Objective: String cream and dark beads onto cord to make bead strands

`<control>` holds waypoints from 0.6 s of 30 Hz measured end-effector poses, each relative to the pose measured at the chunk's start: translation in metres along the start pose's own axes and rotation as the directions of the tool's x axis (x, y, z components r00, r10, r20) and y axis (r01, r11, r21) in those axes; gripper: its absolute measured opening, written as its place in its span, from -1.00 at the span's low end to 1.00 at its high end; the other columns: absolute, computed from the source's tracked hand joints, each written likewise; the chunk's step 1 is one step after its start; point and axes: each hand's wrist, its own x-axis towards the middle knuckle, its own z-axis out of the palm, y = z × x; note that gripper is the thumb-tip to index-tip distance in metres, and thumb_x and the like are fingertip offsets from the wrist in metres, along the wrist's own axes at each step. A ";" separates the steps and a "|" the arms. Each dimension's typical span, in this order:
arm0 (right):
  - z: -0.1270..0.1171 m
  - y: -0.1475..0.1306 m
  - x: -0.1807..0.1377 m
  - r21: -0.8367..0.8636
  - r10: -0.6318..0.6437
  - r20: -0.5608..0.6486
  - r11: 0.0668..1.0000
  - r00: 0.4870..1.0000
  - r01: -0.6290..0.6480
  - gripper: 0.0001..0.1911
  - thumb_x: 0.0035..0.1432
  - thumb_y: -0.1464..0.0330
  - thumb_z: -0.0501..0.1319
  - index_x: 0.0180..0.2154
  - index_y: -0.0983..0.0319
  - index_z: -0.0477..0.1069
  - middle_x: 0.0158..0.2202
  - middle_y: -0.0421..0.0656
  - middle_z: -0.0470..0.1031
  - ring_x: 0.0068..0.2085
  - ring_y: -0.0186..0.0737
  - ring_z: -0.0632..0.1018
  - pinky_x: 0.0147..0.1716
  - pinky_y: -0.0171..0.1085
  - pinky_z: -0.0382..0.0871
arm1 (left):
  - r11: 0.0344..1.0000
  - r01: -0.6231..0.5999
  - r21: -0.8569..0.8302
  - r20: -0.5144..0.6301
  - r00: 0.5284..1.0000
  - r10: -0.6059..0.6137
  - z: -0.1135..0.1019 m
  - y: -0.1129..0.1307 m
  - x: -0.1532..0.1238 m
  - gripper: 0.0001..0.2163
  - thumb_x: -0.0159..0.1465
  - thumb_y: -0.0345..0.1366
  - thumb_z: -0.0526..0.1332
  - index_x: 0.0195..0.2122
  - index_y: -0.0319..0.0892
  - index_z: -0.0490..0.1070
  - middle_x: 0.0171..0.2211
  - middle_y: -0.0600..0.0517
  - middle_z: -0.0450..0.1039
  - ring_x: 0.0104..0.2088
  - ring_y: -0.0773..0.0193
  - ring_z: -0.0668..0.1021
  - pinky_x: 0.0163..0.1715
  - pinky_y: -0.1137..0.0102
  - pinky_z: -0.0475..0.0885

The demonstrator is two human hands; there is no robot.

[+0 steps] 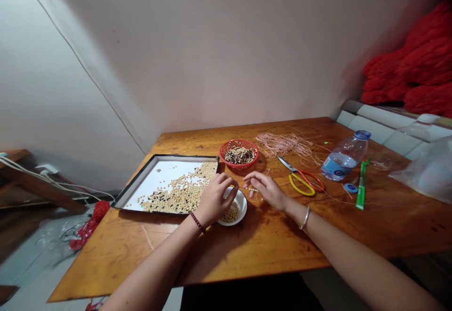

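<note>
Over a white bowl [241,206] with small tan beads [231,213] inside, my left hand [216,199] pinches a thin cord at its fingertips. The cord runs right, carrying a short row of beads [251,189]. My right hand [267,191] is beside that row, its fingers stretched out and the thumb apart below. Whether its fingers touch the beads I cannot tell. Left of my hands, a black-rimmed white tray [150,172] holds many loose tan and dark beads [176,195], some hidden behind my left hand.
Behind my hands stands a red basket [223,153] of strung beads. Pink cord [286,144] lies tangled beside it. Scissors [302,181] with yellow and orange handles, a water bottle [342,158], a blue cap [351,187] and a green packet [360,188] are on the wooden table [226,259].
</note>
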 end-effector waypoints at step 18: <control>-0.001 0.008 0.009 0.196 0.210 0.056 0.956 0.976 -0.217 -0.60 0.06 0.02 0.14 -0.44 0.23 0.24 -0.53 -0.29 0.29 -0.66 -0.48 0.22 -0.69 -0.42 0.06 | 0.989 0.146 0.014 -0.133 0.981 -0.142 -0.001 -0.002 0.000 -0.85 0.34 -0.31 0.01 -0.36 -0.14 0.29 -0.32 0.01 0.36 -0.26 0.23 0.38 -0.26 0.36 0.27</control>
